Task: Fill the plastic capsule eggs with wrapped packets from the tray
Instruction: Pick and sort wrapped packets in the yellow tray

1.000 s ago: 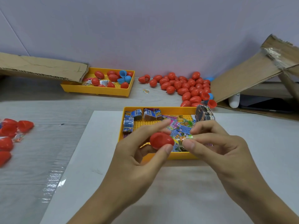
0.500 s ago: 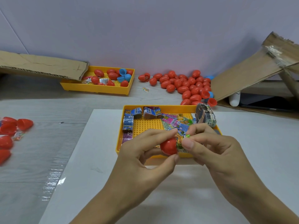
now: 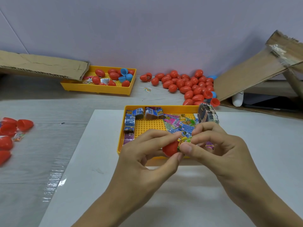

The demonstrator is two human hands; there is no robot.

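Note:
My left hand (image 3: 144, 154) grips a red capsule egg half (image 3: 170, 148) between thumb and fingers, just above the near edge of the yellow tray (image 3: 120, 141). My right hand (image 3: 218, 145) pinches a green and yellow wrapped packet (image 3: 184, 141) and holds it against the egg half's open mouth. The tray holds several blue, pink and green wrapped packets (image 3: 173, 123), and a banded bundle of packets (image 3: 207, 114) leans on its far right corner.
A heap of red capsule eggs (image 3: 188, 86) lies at the back by the wall. A second yellow tray (image 3: 98, 88) with red and blue egg parts sits back left under cardboard (image 3: 41, 66). Loose red egg halves (image 3: 9, 133) lie at far left. Cardboard flaps (image 3: 255, 69) rise at right.
Both hands came together and drew a little nearer to me. The packet in my right hand now meets the mouth of the red egg half, which turned toward it.

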